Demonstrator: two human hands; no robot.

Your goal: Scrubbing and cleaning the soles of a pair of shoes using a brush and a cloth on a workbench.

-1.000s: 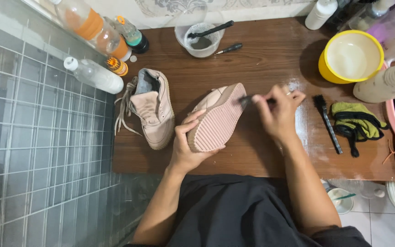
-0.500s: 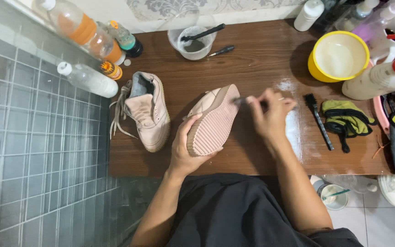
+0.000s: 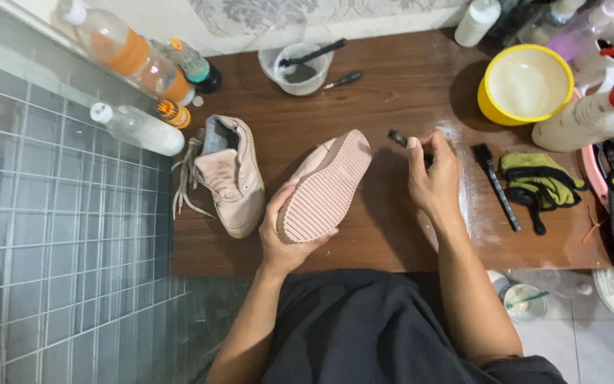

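While the left hand [image 3: 289,238] grips a pink shoe [image 3: 325,186] sole-up at frame centre, the right hand [image 3: 431,178] pinches a small brush [image 3: 398,138] just clear of it; mid-scrub, likely needing bristles back on the sole.

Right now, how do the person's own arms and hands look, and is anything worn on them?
Both arms are bare to the frame's bottom edge: no sleeves show. The left hand and right hand carry no gloves, watch or visible rings. Dark cloth covers the lap.

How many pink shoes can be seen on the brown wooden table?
2. One pink lace-up shoe lies on the brown wooden table, left of the hands. The other pink shoe, ribbed sole up, is in the left hand. None seems hidden.
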